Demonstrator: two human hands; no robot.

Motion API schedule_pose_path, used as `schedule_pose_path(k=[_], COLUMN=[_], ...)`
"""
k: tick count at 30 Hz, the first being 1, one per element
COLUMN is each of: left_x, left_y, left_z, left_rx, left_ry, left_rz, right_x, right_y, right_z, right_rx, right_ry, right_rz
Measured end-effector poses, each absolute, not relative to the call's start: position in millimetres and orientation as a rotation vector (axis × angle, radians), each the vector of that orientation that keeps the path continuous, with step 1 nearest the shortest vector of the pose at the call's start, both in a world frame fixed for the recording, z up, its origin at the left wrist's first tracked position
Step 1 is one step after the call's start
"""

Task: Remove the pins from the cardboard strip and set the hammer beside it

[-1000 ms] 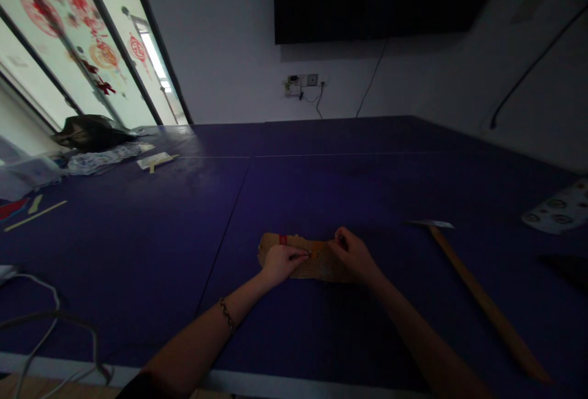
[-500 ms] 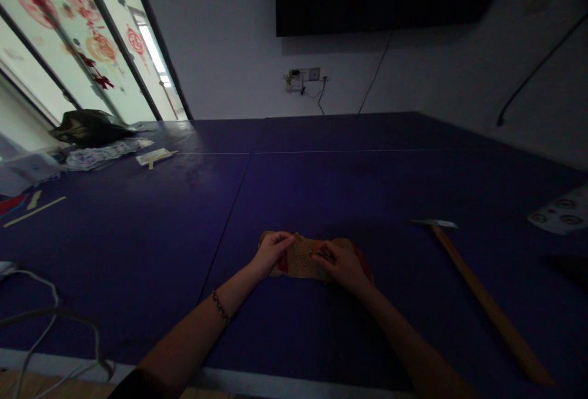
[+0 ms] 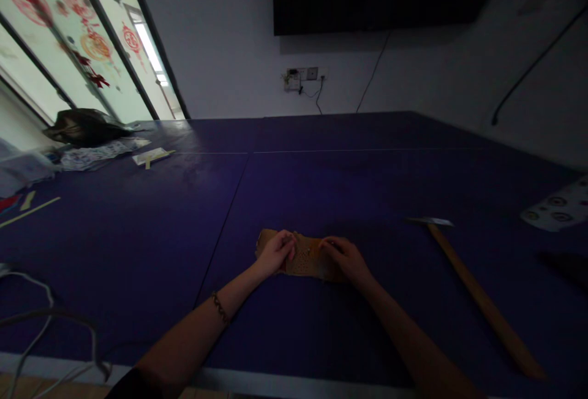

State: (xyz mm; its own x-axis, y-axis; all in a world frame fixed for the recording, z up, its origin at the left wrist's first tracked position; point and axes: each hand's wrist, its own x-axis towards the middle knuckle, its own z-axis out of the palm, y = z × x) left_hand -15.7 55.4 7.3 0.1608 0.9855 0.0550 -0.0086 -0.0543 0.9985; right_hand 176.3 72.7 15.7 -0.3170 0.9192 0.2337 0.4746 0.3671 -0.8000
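A flat, brown, cardboard-like piece point(image 3: 303, 262) lies on the purple table, speckled with small dots or holes and ragged at its edges. Over its left part rests my left hand point(image 3: 276, 253), the fingers curled in against the thumb. My right hand point(image 3: 345, 258) is above the right part, thumb and forefinger brought together beside an orange-yellow patch. Whatever either hand pinches is too small and dark to make out. To the right lies a hammer point(image 3: 475, 288) with a long wooden handle and a thin metal head, apart from both hands.
The purple table point(image 3: 349, 184) reaches back to the wall. Cables point(image 3: 48, 313) loop at the near left. A black bag point(image 3: 85, 126) and a white tray-like item point(image 3: 150, 156) sit at the far left. A patterned white item point(image 3: 558, 209) lies at the right edge.
My right hand has shifted slightly, and the dark bits at its fingertips no longer show. My left fingers have curled more. Red areas on the brown piece show less. The view has shifted slightly.
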Motion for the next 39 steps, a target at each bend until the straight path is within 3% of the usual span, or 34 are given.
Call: schedule_pose_path(k=[10,29,39], left_x=[-16,1,-2], left_y=[48,41,47], left_z=[15,17,17], left_rx=[1.813,1.932,1.406], left_ry=[1.351,1.634,1.319], left_rz=[0.927,0.882,1.199], right_x=[172,167,164], right_y=[69,63,60], right_z=[16,19,15], right_rx=[-1.29,-1.303,-1.336], right_ry=[-1.94,-2.329,-2.38], right_rz=[0.756,0.509,0.433])
